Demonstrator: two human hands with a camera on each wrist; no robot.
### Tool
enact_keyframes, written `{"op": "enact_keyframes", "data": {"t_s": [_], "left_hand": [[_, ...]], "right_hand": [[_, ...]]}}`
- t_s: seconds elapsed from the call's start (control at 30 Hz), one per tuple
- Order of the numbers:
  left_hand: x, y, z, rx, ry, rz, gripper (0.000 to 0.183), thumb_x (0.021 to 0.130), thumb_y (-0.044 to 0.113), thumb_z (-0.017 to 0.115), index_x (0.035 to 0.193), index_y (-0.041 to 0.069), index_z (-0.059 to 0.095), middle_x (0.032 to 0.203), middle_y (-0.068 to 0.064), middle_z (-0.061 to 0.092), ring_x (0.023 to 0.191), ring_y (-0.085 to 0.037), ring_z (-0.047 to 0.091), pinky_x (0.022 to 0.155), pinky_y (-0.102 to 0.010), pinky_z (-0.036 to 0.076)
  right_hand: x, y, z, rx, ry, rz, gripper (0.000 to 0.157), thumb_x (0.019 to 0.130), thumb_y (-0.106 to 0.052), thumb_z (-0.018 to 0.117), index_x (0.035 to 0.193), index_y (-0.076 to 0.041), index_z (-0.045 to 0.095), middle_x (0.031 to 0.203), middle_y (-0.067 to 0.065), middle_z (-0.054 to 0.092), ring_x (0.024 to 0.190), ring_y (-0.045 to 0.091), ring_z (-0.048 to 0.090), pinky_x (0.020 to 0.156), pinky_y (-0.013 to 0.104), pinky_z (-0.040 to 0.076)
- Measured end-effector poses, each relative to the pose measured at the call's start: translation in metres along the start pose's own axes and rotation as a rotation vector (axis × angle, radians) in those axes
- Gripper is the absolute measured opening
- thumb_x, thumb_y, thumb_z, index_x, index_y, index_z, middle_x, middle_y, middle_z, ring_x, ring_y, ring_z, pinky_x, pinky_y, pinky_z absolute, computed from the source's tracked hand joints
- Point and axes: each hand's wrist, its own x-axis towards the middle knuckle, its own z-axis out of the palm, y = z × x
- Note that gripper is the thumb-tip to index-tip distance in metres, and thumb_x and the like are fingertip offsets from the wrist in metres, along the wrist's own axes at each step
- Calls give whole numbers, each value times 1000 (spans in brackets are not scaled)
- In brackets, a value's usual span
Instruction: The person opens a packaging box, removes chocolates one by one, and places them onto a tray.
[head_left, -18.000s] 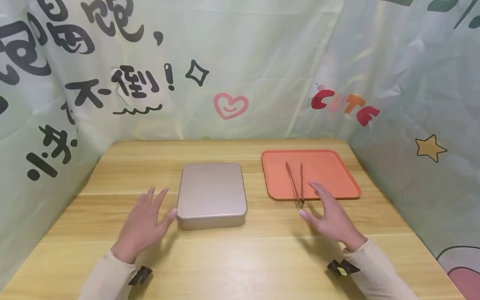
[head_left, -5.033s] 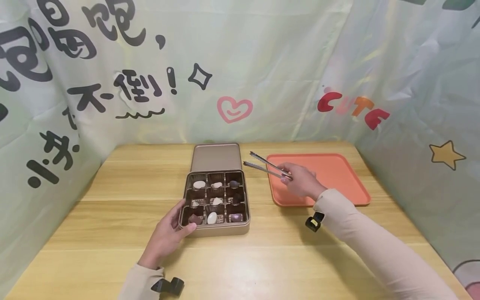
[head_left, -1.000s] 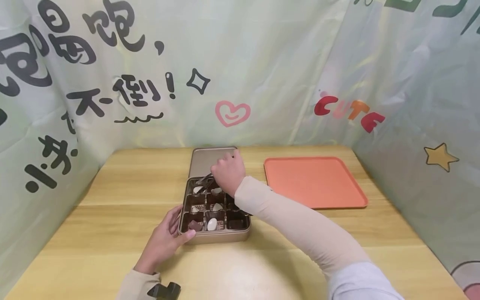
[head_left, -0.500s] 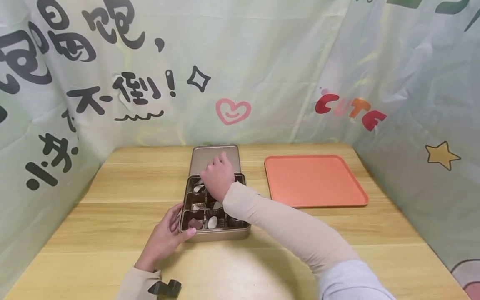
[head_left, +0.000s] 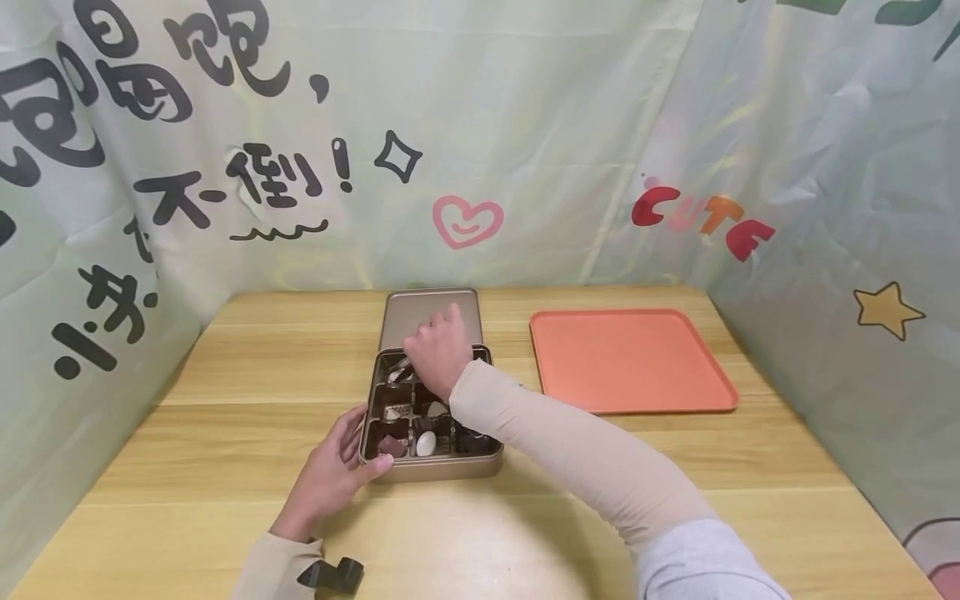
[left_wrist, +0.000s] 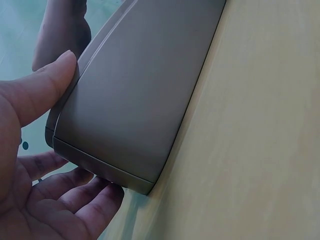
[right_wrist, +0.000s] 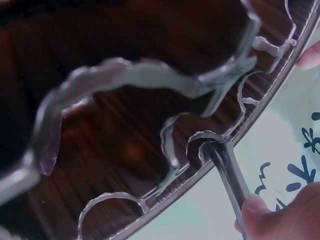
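Note:
My left hand [head_left: 330, 479] grips the left front corner of a brown metal tin [head_left: 442, 472], thumb on the rim and fingers against the side. The tin's lid [head_left: 427, 310] is behind it, off the compartments. With my right hand [head_left: 438, 350] I hold metal tongs [right_wrist: 231, 175] over the tin, their tips down in the back left compartment by a white stone [head_left: 395, 378]. Several stones sit in the dark divided insert, among them a white oval stone [head_left: 426, 443] and a reddish-brown stone [head_left: 392, 446] in front. My right hand and forearm hide the right-hand compartments. A purple stone [right_wrist: 52, 147] shows in the right wrist view.
An orange tray [head_left: 637, 360] lies on the wooden table [head_left: 225, 450], right of the tin. Printed cloth [head_left: 555, 142] walls the table at the back and both sides. My right forearm [head_left: 577, 458] crosses low over the table between tin and front edge.
The closed tin was opened, and the tongs were taken from the tray. Over the last five seconds my right hand brought them left into the tin; lately it shifted slightly left and nearer.

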Motion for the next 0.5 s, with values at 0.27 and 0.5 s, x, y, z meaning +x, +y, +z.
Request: {"op": "enact_keyframes", "data": {"t_s": [0.27, 0.5], "left_hand": [[0, -1, 0, -10, -4, 5, 87, 83, 23, 78, 150, 5, 26, 151, -24, 30, 135, -37, 37, 107, -39, 35], [1, -2, 1, -18, -1, 5, 87, 82, 22, 79, 150, 4, 26, 152, -25, 30, 135, -38, 36, 108, -39, 35]], "right_hand": [[-1, 8, -5, 52, 16, 20, 11, 80, -17, 71, 80, -28, 73, 71, -6, 65, 67, 14, 48, 71, 34, 36], [-2, 13, -10, 65, 20, 31, 11, 77, -17, 72, 77, -28, 72, 69, -6, 64, 66, 14, 47, 68, 34, 36]]}}
